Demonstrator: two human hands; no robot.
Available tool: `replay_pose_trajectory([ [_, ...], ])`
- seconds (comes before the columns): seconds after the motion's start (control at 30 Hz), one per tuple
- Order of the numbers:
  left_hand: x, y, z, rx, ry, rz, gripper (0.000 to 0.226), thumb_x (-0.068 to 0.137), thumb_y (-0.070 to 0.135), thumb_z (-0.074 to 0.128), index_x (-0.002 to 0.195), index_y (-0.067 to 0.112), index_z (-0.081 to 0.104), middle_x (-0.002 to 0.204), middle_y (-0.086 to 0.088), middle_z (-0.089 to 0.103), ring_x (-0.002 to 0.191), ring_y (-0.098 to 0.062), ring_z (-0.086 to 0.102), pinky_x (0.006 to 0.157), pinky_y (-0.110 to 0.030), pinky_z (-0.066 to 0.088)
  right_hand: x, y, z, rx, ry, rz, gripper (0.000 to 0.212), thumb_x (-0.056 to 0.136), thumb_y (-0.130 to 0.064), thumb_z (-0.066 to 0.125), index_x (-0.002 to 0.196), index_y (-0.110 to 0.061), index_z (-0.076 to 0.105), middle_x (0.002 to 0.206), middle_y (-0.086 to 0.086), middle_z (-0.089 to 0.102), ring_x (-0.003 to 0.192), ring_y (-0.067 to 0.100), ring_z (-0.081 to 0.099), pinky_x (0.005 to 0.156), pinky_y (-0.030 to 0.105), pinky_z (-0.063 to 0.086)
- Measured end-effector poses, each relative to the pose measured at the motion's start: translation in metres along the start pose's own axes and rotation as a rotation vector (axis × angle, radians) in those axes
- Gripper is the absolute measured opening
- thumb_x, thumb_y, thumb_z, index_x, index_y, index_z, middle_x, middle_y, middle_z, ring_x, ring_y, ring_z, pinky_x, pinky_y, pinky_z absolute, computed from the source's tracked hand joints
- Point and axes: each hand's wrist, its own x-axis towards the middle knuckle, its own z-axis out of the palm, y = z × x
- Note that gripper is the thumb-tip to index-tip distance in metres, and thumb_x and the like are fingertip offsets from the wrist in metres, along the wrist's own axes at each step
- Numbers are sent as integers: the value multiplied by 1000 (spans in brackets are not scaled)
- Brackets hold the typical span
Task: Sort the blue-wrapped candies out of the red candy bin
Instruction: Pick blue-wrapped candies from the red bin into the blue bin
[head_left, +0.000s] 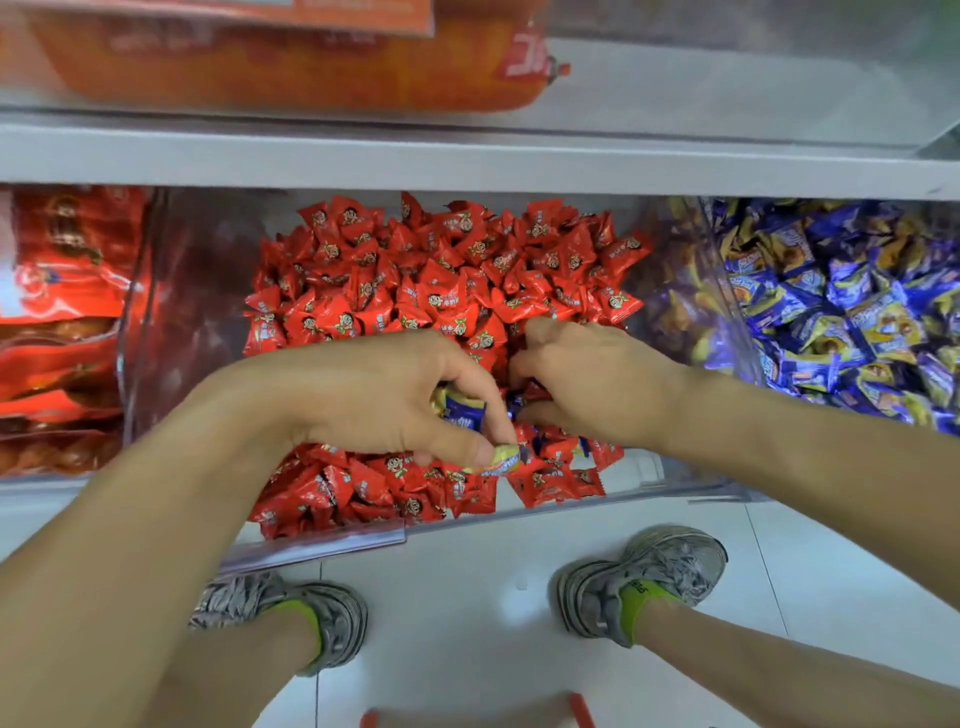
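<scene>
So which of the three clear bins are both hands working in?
The middle bin, heaped with red-wrapped candies. The left hand and right hand are inside it; the neighbours hold orange packets and blue-and-yellow candies.

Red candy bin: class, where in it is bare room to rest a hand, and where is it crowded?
Bare: the left strip of the red candy bin, between its clear left wall and the red candies. Crowded: centre and right, heaped, where the left hand holds blue-wrapped candies and the right hand digs.
</scene>
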Motion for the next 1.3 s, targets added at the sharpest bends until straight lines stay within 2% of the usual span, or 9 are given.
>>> replay_pose_trajectory([
  [0.2,-5,0,-5,-54,53,-85,7,85,32,73,92,31,72,57,15,64,55,-8,61,59,-18,42,1,1,-1,71,-10,-2,45,80,-44,75,121,-27,66,97,-7,37,104,23,57,75,31,40],
  [0.4,-7,-1,-10,-144,213,-159,12,87,29,72,96,20,69,49,9,63,48,-8,55,56,-17,40,-12,8,-5,296,86,92,36,72,-25,84,101,-26,62,93,-8,45,75,6,44,73,29,41],
  [0.5,-5,0,-7,-169,272,-187,17,86,32,71,96,18,68,51,-4,64,37,-5,44,49,-25,32,-35,6,-20,465,196,114,36,71,-31,86,95,-31,59,94,-15,49,74,-1,48,67,13,36],
  [0.73,11,22,26,-391,278,-48,26,94,36,60,104,14,49,61,-7,66,41,-8,50,49,-26,38,-57,-24,-17,921,438,172,37,73,-14,83,93,-24,55,75,-11,61,60,1,53,57,17,43],
  [0.93,20,36,47,-475,412,107,16,97,33,53,103,18,51,59,-14,61,47,-22,51,45,-27,37,-74,-35,-10,879,566,154,57,79,-22,76,128,-35,49,105,-10,60,95,-2,54,81,12,42],
  [1.03,22,51,51,-609,414,126,38,94,39,51,102,2,49,51,-16,52,39,-19,38,39,-24,29,-91,-24,-6,779,695,144,37,84,-34,75,118,-33,59,104,-8,51,86,1,52,83,15,43],
  [1.13,34,78,62,-692,406,174,30,94,34,49,89,5,46,46,-9,51,34,-12,37,37,-21,24,-112,-11,3,729,846,170,22,90,-24,71,109,-21,61,102,0,49,85,3,51,80,15,42],
  [1.2,49,96,68,-642,425,183,22,97,32,49,88,12,49,48,-6,55,34,-11,40,39,-21,28,-127,3,6,804,897,235,15,90,-23,70,100,-21,59,99,-3,54,92,4,53,82,13,40],
  [1.3,76,116,69,-155,650,230,10,98,31,54,96,21,54,63,7,59,51,-5,50,55,-24,38,-145,39,6,988,916,360,17,88,-23,71,89,-27,55,82,-12,60,76,4,56,70,14,41],
])
